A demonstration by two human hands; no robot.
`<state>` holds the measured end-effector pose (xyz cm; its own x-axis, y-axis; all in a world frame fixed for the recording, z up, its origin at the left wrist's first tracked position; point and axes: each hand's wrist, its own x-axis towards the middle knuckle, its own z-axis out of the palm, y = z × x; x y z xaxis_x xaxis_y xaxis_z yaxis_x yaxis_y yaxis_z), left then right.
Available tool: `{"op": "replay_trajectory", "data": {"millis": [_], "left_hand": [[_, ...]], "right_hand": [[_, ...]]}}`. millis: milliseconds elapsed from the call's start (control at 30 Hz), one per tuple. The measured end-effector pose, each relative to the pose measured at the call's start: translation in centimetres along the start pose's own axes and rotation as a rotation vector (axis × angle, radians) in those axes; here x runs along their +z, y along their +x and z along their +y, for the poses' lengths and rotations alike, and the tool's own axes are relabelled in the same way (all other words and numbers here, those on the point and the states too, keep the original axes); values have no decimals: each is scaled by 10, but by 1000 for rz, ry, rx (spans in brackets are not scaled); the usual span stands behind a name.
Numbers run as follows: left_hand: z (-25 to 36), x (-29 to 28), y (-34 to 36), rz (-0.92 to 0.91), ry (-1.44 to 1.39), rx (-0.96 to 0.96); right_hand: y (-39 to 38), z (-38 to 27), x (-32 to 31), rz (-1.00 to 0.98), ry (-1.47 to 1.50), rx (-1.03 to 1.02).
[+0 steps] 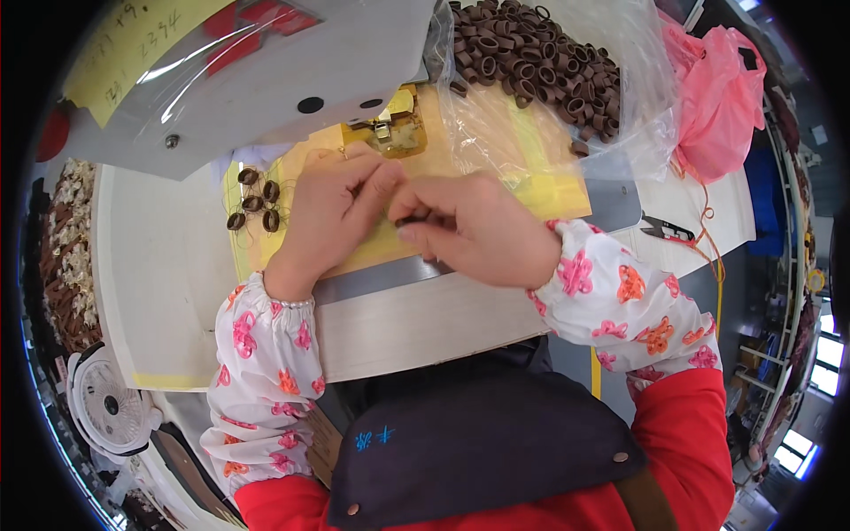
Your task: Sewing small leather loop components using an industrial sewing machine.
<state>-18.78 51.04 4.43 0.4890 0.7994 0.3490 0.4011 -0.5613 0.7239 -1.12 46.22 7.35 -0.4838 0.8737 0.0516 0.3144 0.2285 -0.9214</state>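
Observation:
My left hand [332, 212] and my right hand [478, 226] meet over a yellow work surface [522, 168] under a sewing machine head [266, 80]. Their fingertips pinch together around a small dark brown piece [416, 219] that is mostly hidden by the fingers. Both forearms wear white flowered sleeve covers. The machine's brass presser foot area [394, 128] lies just beyond my left fingers. Several small brown loops [255, 202] lie on the yellow surface left of my left hand.
A clear plastic bag [549, 88] heaped with brown loops sits at the back right. A pink plastic bag [717, 97] lies far right, small thread snips [668, 232] on the table near it. A white fan [111, 407] stands lower left.

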Motion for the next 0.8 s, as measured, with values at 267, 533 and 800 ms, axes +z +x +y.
{"op": "replay_trajectory", "data": {"millis": [267,533,800], "left_hand": [[0,-5,5,59,-15,-256],[-6,1,8,136,-64,-441],[-6,2,16,152,3,-621]], "right_hand": [[57,18,-31,-63,286,312],[56,40,-12,339,-307,-236],[60,47,-13,448,-444,-290]]}}
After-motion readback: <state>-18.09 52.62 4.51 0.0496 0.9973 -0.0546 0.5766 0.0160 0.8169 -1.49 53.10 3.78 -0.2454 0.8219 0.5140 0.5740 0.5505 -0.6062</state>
